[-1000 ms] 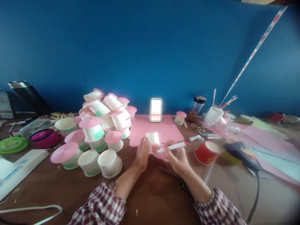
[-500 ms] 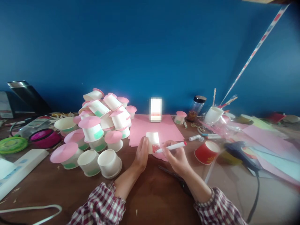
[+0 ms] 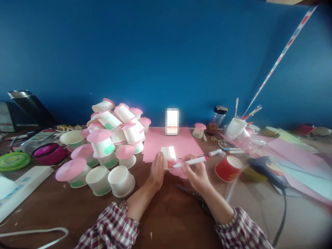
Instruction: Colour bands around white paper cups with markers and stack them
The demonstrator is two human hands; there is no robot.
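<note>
Pen (image 3: pixel 197 160) is held to cup (image 3: pixel 168 153).
The cup is gripped by the left hand (image 3: pixel 157 174); the pen is pinched by the right hand (image 3: pixel 196 175), beside a red patch (image 3: pixel 171 163).

Over at the far left, in front of the blue wall (image 3: pixel 155 52), I can see a dark flask (image 3: pixel 35 108) with a shiny top; nearer are a magenta bowl (or something much like one, I can't quite tell), (image 3: pixel 49 154) a round green thing (image 3: pixel 15 161) just beside it, and a white power strip (image 3: pixel 28 186) on the brown counter (image 3: pixel 160 221). To the right stands a dark-lidded jar (image 3: pixel 217 119), with a dark corded tool (image 3: pixel 267 172) lying nearer. A striped strip (image 3: pixel 282 54) slants up at the right.
</note>
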